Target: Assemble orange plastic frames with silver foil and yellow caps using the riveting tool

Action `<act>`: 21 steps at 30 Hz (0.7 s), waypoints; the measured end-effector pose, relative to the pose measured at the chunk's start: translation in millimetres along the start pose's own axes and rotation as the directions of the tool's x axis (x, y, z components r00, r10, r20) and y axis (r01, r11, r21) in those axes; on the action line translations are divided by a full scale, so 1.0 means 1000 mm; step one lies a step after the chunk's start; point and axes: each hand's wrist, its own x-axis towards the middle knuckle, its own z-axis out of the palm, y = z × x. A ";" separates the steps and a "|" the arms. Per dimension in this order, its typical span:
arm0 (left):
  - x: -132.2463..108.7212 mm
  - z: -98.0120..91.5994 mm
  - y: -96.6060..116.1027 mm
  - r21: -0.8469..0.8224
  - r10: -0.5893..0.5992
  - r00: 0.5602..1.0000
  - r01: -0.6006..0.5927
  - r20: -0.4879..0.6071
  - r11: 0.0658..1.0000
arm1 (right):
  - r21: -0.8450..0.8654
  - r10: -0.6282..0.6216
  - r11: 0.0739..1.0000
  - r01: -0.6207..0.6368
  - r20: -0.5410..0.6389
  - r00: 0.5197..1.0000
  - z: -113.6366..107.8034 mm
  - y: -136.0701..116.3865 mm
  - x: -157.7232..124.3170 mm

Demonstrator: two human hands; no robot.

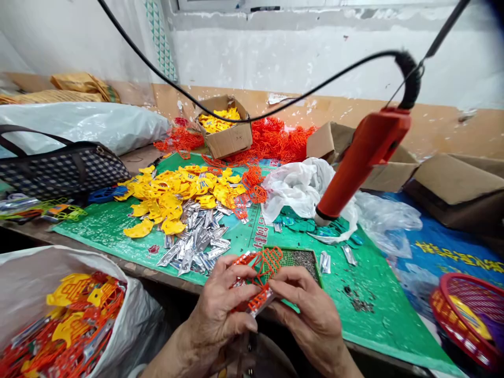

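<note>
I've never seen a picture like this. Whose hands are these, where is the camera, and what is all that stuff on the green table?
There is no machine here: a person works with two bare hands, and the single picture comes from a camera worn on their head, looking forward and down. The left hand and the right hand together hold an orange plastic lattice piece with a silvery strip at its lower end.

On the green mat lie a heap of yellow plastic pieces, a pile of silver strips and, further back, a tangle of orange lattice pieces beside a cardboard box of yellow parts. An orange power tool hangs from a black cable above the table. A white bag at lower left holds mixed orange and yellow pieces, and a red basket sits at the right.
</note>
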 end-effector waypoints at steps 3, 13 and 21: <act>-0.002 0.005 -0.001 -0.007 0.040 0.996 -0.041 -0.076 0.999 | -0.008 -0.014 1.000 0.014 -0.008 1.000 0.000 -0.001 -0.009; 0.004 0.003 0.002 -0.068 0.034 0.997 -0.039 -0.069 0.997 | -0.065 -0.051 0.997 0.048 -0.049 0.998 0.004 0.000 -0.024; 0.010 0.003 0.004 -0.051 0.106 0.991 -0.110 -0.077 0.993 | -0.197 -0.033 0.980 0.018 -0.073 0.997 0.008 0.007 -0.043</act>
